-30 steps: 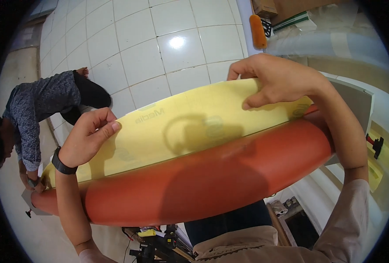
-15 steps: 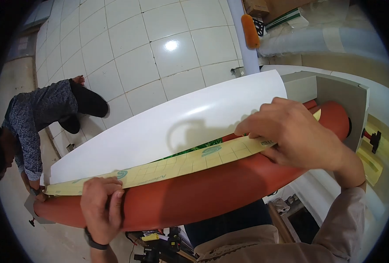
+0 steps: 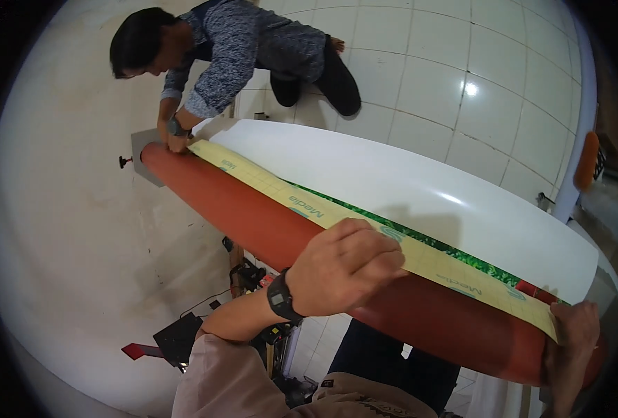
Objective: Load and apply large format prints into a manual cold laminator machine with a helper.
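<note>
A long brick-red roller (image 3: 462, 313) runs from the upper left to the lower right in front of me. Along it lies a strip of yellow gridded backing paper (image 3: 434, 258), with green leafy printed film (image 3: 487, 268) showing behind its far edge. My left hand (image 3: 347, 268) is closed, fingers curled, at the strip's near edge by the middle of the roller; what its fingers hold is hidden. At the strip's right end, my right hand (image 3: 574, 331) grips the backing paper, thumb side up. A broad white sheet (image 3: 392, 171) curves beyond the strip.
A kneeling person (image 3: 253, 42) in a patterned grey top has both hands at the roller's far left end, by a grey end plate (image 3: 145, 160). An orange brush-like roller (image 3: 588, 161) hangs at the right. Cables and tools (image 3: 264, 279) lie below my left arm.
My view has swung to the left, so the person shows more fully. My left hand has moved right along the strip toward its middle. My right hand is now at the strip's right end.
</note>
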Tool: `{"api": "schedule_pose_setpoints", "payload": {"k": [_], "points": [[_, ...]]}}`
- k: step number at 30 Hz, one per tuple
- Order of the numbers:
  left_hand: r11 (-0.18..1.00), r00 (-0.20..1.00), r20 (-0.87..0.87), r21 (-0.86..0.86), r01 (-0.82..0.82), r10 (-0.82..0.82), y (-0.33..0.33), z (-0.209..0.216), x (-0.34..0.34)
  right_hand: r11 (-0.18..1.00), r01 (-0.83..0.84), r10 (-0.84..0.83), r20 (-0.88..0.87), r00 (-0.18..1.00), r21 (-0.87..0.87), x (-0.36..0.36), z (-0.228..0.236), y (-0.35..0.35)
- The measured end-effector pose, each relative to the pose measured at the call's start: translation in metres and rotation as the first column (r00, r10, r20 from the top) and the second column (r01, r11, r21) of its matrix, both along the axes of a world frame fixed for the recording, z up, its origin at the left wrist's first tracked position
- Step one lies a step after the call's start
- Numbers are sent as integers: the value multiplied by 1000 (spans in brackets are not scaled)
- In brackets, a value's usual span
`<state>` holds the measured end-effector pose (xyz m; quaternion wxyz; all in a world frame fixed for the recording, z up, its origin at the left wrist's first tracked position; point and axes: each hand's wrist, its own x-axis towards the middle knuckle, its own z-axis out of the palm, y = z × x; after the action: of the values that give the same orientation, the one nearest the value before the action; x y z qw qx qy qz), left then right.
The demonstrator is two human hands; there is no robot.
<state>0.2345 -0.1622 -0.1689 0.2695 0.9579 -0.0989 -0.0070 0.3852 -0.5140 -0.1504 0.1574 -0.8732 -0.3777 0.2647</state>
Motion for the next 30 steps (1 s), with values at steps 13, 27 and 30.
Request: {"api": "schedule_pose_setpoints", "payload": {"k": [13,27,30], "points": [[998,992,116,51,-46,40,-11,4,-32,991,-99,86,135,987,87,-21,29,0],[989,958,277,145,34,-73,-6,8,-54,991,-60,26,275,961,115,-60,25,-20],[986,933,320,74,146,-163,-7,7,-52,986,-98,42,359,932,138,-75,22,-41]]}}
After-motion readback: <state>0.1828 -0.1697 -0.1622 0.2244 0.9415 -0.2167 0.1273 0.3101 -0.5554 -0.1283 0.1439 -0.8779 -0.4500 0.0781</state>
